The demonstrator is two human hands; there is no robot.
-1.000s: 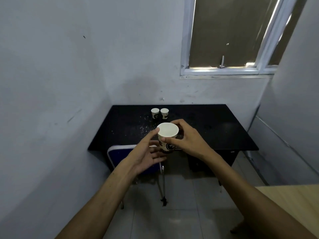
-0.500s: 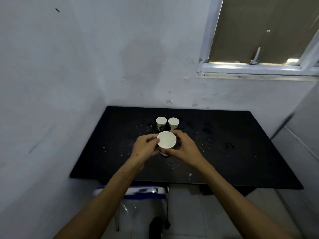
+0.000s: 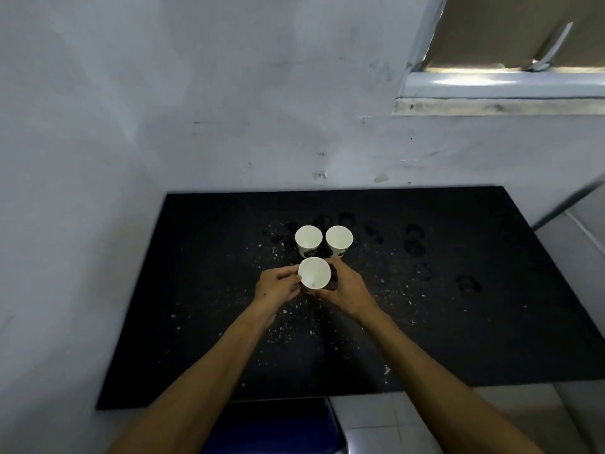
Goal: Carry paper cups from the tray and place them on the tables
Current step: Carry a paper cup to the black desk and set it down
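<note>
Both hands on one paper cup point(image 3: 314, 272): left hand point(image 3: 277, 288) and right hand point(image 3: 347, 290) have fingers curled round its sides, upright over the black table point(image 3: 458, 322), just in front of two cups point(image 3: 308, 239) standing side by side. Can't tell if its base touches down. Blue chair point(image 3: 275, 427) at near edge.

Single head view, looking steeply down, close over black table point(image 3: 458, 322).

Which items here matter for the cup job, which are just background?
Job: held cup, left hand, right hand, two cups already standing, black table.
Background: blue chair, window, white specks on the tabletop.
</note>
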